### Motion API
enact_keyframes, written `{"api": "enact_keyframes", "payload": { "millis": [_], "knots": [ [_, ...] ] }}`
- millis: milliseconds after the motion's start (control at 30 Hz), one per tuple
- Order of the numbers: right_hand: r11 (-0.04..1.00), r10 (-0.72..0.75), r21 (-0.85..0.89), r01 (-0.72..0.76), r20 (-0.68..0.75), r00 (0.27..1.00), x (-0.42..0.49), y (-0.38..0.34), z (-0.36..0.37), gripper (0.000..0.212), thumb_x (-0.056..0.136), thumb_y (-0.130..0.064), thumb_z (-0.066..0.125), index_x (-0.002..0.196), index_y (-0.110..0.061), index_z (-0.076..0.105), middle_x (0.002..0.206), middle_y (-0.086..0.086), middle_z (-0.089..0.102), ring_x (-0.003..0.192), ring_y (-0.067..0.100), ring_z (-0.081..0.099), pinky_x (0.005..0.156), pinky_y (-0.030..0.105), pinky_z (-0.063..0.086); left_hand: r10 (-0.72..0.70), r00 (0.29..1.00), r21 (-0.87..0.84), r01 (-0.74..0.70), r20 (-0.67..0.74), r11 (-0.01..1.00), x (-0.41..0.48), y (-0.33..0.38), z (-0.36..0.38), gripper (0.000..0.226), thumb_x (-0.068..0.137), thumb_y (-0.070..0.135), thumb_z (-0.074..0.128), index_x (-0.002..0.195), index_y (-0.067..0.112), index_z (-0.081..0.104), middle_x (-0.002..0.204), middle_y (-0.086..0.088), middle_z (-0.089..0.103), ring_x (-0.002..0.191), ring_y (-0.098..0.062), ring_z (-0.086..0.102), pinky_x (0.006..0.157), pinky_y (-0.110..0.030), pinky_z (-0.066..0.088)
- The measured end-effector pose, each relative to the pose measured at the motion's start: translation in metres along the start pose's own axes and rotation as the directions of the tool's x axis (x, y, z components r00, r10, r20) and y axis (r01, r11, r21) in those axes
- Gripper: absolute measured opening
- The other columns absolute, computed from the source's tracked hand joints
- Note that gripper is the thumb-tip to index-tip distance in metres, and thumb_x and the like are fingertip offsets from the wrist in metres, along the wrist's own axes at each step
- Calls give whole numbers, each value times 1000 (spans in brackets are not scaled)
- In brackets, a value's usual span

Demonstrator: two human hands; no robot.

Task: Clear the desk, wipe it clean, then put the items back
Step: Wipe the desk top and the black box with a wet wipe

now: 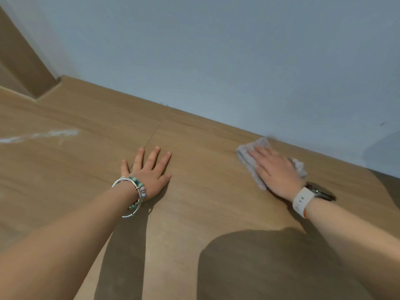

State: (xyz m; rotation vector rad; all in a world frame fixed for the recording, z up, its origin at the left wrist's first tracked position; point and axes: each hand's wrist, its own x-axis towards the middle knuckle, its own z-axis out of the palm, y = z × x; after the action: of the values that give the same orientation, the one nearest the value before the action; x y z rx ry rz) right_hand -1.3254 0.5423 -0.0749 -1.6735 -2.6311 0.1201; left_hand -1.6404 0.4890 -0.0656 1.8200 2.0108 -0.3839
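1. Head view: a wooden desk (194,202) runs up to a pale blue wall (238,50).
2. Left hand (151,169) lies palm down on the desk near the middle, fingers straight and spread, holding nothing.
3. Bracelets (135,191), one silver and one of green and blue beads, ring the left wrist.
4. Right hand (275,172) presses flat on a grey cloth (249,156), fingers straight and close together, on top of it.
5. Cloth lies on the desk close to the wall, at the right; it is blurred, so its folds are hard to make out.
6. Watch (303,200) with a white strap sits on the right wrist.
7. White smear (43,135) marks the desk at far left, well apart from both hands.
8. Thin seam (154,133) crosses the desk just beyond the left fingertips.
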Motion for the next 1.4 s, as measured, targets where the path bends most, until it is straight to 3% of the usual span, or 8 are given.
{"api": "enact_keyframes", "payload": {
  "millis": [133,333,533,633,767,1000,1233,1400],
  "knots": [
    [965,263,-13,-263,40,964,-1,9,7,55,97,-36,15,148,-18,26,155,5,25,142,24,21,111,41,24,32,999,38,-31,-33,999,-5,0,6,55,97,51,16,143,47,-14,154,15,-21,143,-23,-19,112,-54,-3],
    [954,-273,168,247,150,950,-103,-114,12,51,88,-35,33,137,-29,44,143,-8,46,131,15,43,103,36,37,84,994,23,-82,-71,996,-21,-2,16,56,99,46,24,146,42,-7,155,16,-15,144,-18,-15,114,-49,-2],
    [884,442,124,-450,86,893,-38,-19,3,50,99,-33,18,149,-25,21,157,0,20,143,21,19,112,43,24,73,990,18,-72,-123,997,-48,0,29,55,98,49,19,147,38,-4,156,15,-12,144,-16,-13,115,-45,-2],
    [981,177,86,-173,-39,983,-69,-91,10,54,87,-29,26,137,-19,44,138,9,50,123,30,51,95,46,45,87,988,21,-85,-129,996,-62,0,39,82,69,64,-10,147,39,-6,155,16,-12,144,-14,-13,115,-43,-2],
    [939,-312,184,290,104,944,-122,-159,4,51,96,-27,29,147,-26,25,155,-8,11,143,12,11,113,45,19,96,984,-3,-97,-148,995,-77,0,46,91,60,63,-14,147,39,-4,155,17,-11,144,-11,-13,115,-40,-3],
    [847,513,122,-518,67,856,-105,-19,9,50,100,-34,19,149,-26,21,157,-3,19,144,20,17,113,43,23,63,955,-99,-95,-291,991,-113,-16,73,91,66,63,-8,149,30,13,157,10,4,145,-14,-5,116,-39,2],
    [956,-87,281,85,-2,996,-180,-213,21,46,79,-41,38,121,-36,54,123,-15,62,113,10,61,96,32,44,168,921,-144,-230,-351,963,-130,-42,84,88,73,60,0,146,18,27,154,2,22,140,-9,5,114,-31,2],
    [909,405,70,-410,78,911,-181,-135,12,60,91,-40,6,148,-32,24,156,-10,20,143,14,21,113,38,27,280,904,-16,-301,-324,953,-143,-55,85,92,69,59,-9,149,21,16,157,5,7,138,-5,-8,112,-28,-5]
  ]
}}
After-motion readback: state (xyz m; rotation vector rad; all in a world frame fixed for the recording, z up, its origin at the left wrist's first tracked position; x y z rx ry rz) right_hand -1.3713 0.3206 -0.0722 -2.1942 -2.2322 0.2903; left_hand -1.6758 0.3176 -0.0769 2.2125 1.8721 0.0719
